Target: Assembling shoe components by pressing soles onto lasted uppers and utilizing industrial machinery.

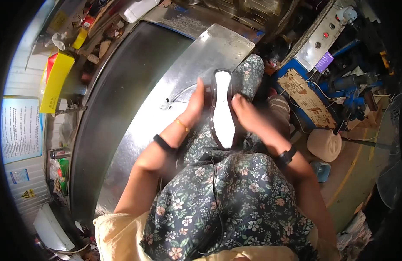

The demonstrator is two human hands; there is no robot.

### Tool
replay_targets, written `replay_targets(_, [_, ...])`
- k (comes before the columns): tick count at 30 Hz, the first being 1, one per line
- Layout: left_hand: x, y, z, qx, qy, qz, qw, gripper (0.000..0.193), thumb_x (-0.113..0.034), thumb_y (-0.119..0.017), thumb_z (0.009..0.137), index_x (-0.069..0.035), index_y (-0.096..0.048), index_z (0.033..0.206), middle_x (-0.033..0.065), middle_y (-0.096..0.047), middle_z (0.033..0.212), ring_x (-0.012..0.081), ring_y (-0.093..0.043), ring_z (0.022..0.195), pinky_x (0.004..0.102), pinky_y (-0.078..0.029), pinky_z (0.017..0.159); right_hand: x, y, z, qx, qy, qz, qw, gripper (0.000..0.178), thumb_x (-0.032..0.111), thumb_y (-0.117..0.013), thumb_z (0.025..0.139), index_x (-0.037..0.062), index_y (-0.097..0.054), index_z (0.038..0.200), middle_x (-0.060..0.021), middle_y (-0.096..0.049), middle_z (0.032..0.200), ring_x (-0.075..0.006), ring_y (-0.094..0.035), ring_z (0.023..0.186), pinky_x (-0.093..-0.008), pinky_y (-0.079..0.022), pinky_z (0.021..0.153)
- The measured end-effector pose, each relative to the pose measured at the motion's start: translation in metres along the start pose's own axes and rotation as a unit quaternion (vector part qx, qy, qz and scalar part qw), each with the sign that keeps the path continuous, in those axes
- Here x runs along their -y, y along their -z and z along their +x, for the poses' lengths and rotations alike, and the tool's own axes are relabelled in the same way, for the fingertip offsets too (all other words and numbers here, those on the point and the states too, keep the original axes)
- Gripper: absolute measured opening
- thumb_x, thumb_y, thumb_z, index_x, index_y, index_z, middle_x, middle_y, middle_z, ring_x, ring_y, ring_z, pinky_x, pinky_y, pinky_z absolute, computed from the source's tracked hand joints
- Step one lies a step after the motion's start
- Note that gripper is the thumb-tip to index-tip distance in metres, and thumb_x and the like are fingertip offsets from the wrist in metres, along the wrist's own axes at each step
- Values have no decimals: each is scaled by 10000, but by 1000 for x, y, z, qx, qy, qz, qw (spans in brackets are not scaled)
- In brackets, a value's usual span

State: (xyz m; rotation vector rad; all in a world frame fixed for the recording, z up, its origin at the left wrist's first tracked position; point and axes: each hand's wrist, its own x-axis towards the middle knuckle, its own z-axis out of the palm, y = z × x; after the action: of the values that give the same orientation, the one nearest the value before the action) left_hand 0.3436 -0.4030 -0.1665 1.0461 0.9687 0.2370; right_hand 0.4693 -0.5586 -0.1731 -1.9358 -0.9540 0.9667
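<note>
A dark brown shoe upper [213, 128], apparently stretched on a last, lies sole side up over my lap, its toe end toward me. Its white sole face [222, 108] is framed by the folded dark edge. My left hand [195, 102] grips the left side, thumb pointing up and away. On the opposite side my right hand [246, 113] presses its thumb near the edge, slightly blurred. The other fingers of both hands are hidden beneath the shoe. Beside my left hand, a small pale metal item [167, 104] with a thin curved strand rests on the metal sheet [140, 126].
A dark conveyor belt [109, 91] curves along the left, beyond the metal sheet. At right stand a control panel [325, 37] with buttons, blue machinery [351, 98] with loose cables, and a pale plastic jug [325, 145]. A yellow box [57, 82] sits at the left shelf.
</note>
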Motion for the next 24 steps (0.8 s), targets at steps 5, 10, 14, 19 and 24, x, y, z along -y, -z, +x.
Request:
replay_targets(5, [-46, -40, 42, 181, 45, -124, 975, 585, -505, -328, 1034, -6, -580, 1207, 123, -677, 1055, 241, -643, 955, 380, -521, 896, -5, 37, 89, -80, -49, 235, 967, 723, 587, -320, 1002, -36, -593, 1245, -133, -668, 892, -202, -630, 804, -347, -513, 701])
replay_targets(10, [-21, -46, 44, -55, -125, 319, 938, 562, -415, -385, 989, 71, -632, 1125, 230, -664, 1147, 303, -616, 1090, 382, -431, 964, 22, 16, 92, -201, 80, -256, 942, 313, 269, -443, 994, 20, -603, 893, -215, -659, 948, -412, -621, 975, -499, -507, 818])
replay_targets(14, [-9, -31, 59, -13, -46, 156, 987, 498, -397, -400, 987, 30, -649, 1049, 181, -697, 1000, 294, -648, 942, 380, -478, 902, 1, -18, 101, -261, 32, 24, 965, 317, 272, -457, 1009, 13, -639, 991, -177, -665, 945, -334, -638, 934, -414, -493, 838])
replay_targets(19, [-9, -2, 28, 73, -2, -297, 952, 339, -345, -453, 952, -59, -622, 890, 80, -666, 809, 225, -625, 729, 374, -529, 733, 22, -14, 41, -114, 50, 270, 955, 321, 268, -556, 994, 24, -536, 1202, -76, -596, 852, -201, -609, 805, -323, -498, 711])
replay_targets(24, [-16, -26, 40, -116, 30, -346, 931, 424, -397, -380, 983, -58, -633, 1005, 124, -663, 969, 282, -613, 925, 447, -474, 898, 55, 16, -34, -43, 196, -261, 944, 815, 262, -806, 758, 135, -405, 1456, -224, -386, 1436, -353, -472, 1270, -452, -419, 1025])
